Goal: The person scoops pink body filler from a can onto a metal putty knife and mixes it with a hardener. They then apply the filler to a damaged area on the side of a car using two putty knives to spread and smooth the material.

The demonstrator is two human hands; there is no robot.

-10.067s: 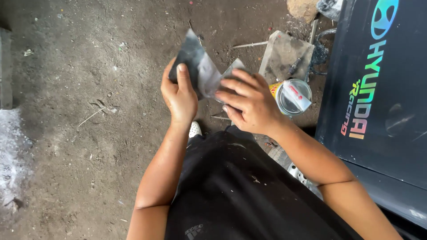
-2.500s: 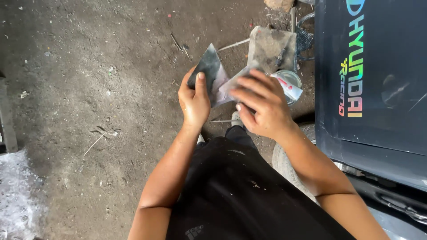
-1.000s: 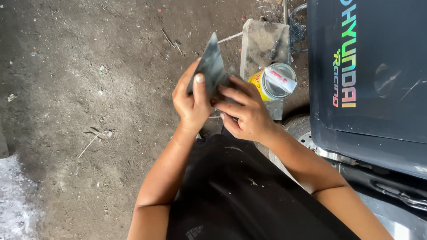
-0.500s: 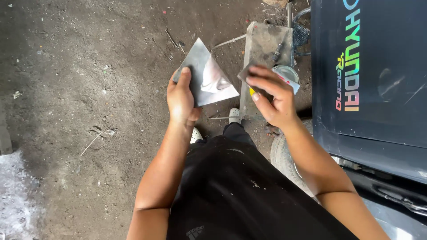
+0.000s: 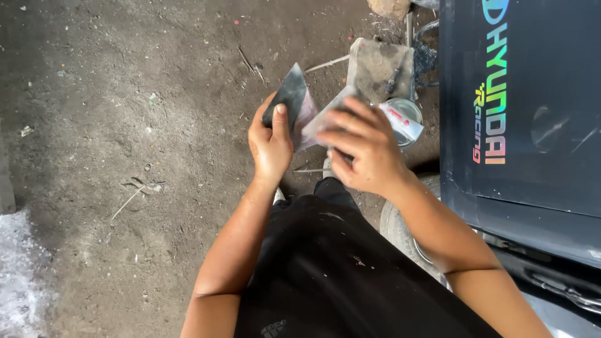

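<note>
My left hand (image 5: 270,144) grips one end of a bent sheet of grey sandpaper (image 5: 294,103), thumb pressed on its dark side. My right hand (image 5: 363,147) holds the sheet's other end, fingers spread over the pale backing, and covers part of it. Both hands are raised in front of my black trousers (image 5: 338,269). Just beyond my right hand an open tin can (image 5: 404,119) stands on the ground.
A dark car panel (image 5: 526,106) with coloured lettering fills the right side, with a wheel (image 5: 400,225) below it. A flat grey slab (image 5: 379,62) lies beyond the can. Dusty dirt floor with twigs spreads to the left, and pale debris (image 5: 19,281) lies at the lower left.
Half a second ago the sheet was spread flat in my left hand alone, with my right hand near the can. Now my right hand is back on the sheet and it is bent.
</note>
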